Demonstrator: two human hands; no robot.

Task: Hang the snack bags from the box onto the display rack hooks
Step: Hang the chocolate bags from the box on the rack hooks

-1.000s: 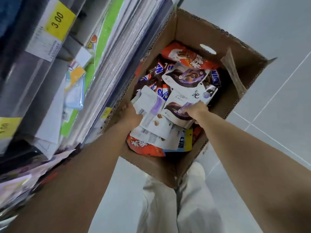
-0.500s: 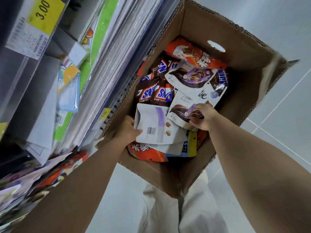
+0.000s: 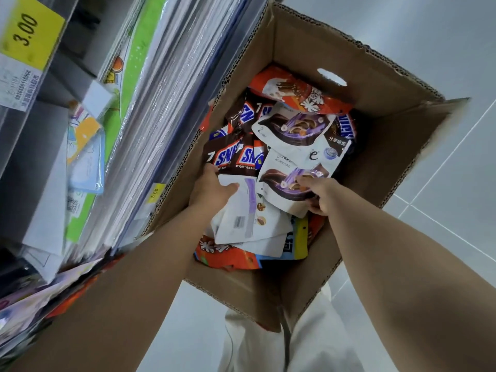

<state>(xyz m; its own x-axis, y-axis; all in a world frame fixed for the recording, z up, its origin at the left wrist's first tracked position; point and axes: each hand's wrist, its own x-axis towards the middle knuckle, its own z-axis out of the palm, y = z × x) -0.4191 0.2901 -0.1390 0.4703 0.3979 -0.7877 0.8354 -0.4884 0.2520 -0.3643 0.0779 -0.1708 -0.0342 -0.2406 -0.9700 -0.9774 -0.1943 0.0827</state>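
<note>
Here, left hand (image 3: 210,190) grips white bag (image 3: 243,224); right hand (image 3: 320,194) pinches chocolate bag (image 3: 279,181).

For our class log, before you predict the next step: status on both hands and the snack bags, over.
Left hand grips back-up white bag. Right hand pinches purple-swirl bag. Both inside box. Snickers bags crowd alongside.

Bare-armed person in pale trousers (image 3: 268,345)
Left forearm (image 3: 120,291) and right forearm (image 3: 402,264), from the lower corners, are uncovered down to left hand (image 3: 212,189) and right hand (image 3: 319,194); creased cream-white trouser cloth shows at bottom centre.
</note>
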